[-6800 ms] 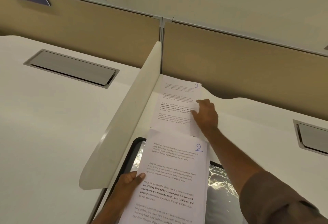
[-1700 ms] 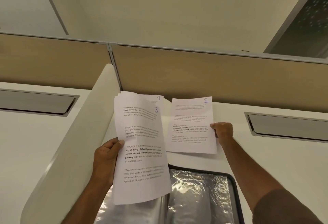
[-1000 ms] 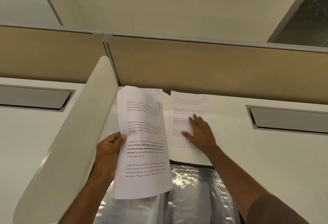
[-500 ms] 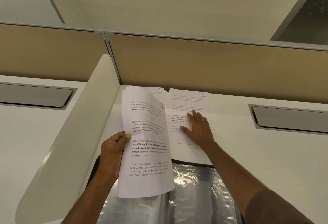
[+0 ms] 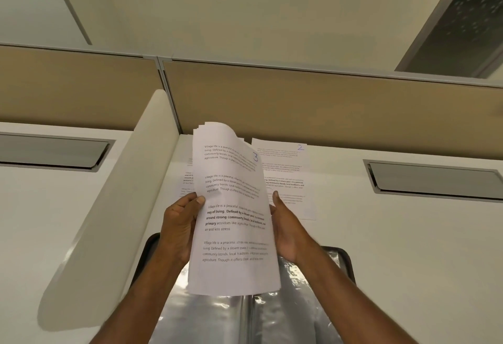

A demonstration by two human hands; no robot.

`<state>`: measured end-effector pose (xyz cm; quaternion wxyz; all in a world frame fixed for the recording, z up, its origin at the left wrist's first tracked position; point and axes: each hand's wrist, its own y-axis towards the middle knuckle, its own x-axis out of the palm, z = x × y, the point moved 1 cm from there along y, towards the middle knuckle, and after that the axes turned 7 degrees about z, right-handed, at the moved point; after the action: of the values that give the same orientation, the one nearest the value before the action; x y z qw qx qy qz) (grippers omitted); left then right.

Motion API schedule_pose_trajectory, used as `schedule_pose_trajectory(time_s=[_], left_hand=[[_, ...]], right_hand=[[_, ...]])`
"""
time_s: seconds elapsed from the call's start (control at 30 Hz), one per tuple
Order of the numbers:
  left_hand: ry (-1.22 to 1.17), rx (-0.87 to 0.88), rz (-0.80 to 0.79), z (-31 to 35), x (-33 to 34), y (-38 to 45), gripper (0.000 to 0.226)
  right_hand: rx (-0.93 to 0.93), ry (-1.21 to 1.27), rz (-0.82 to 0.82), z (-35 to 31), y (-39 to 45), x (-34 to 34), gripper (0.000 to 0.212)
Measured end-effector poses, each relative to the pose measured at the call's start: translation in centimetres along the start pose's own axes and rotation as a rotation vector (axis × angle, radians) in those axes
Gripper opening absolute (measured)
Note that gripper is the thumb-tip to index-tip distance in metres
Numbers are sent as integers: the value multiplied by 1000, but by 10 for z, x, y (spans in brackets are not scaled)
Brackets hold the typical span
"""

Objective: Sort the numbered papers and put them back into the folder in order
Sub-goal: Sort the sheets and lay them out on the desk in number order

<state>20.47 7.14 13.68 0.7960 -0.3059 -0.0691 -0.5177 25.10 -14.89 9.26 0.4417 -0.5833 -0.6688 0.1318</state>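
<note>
A stack of printed papers [image 5: 234, 234] stands upright in front of me, its top sheet marked 3. My left hand [image 5: 181, 223] grips the stack's left edge, thumb on the front. My right hand [image 5: 285, 226] holds the right edge, fingers behind it. The sheet marked 2 [image 5: 290, 177] lies flat on the desk behind the stack. Another sheet [image 5: 187, 180] on the desk peeks out left of the stack, mostly hidden. The open folder [image 5: 340, 259] with shiny clear sleeves lies below my hands.
A curved white divider [image 5: 109, 207] runs along the left of the desk. Tan partition panels [image 5: 326, 104] close the back. Grey cable hatches sit at far left [image 5: 51, 153] and right [image 5: 435, 180]. White desk surface [image 5: 408, 248] extends to the right.
My right hand has left the sheet marked 2 and taken the stack's right edge. The stack has shifted slightly right and now covers most of the sheet marked 1.
</note>
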Motion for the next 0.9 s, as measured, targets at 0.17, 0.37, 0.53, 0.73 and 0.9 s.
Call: schedule_pose_trajectory(time_s=[0.17, 0.37, 0.53, 0.73, 0.9], left_hand=[[71, 67, 38, 8, -5, -6, 8], [335, 139, 131, -1, -34, -4, 11], [565, 81, 27, -10, -48, -11, 21], [651, 132, 1, -29, -55, -24, 22], [643, 164, 90, -51, -60, -25, 23]], right_hand=[[-142, 8, 48, 1, -14, -9, 47], [-409, -189, 240, -5, -38, -19, 35], [-539, -319, 386, -6, -49, -22, 31], [-477, -317, 523, 6, -48, -36, 23], [-302, -211, 508, 17, -42, -48, 17]])
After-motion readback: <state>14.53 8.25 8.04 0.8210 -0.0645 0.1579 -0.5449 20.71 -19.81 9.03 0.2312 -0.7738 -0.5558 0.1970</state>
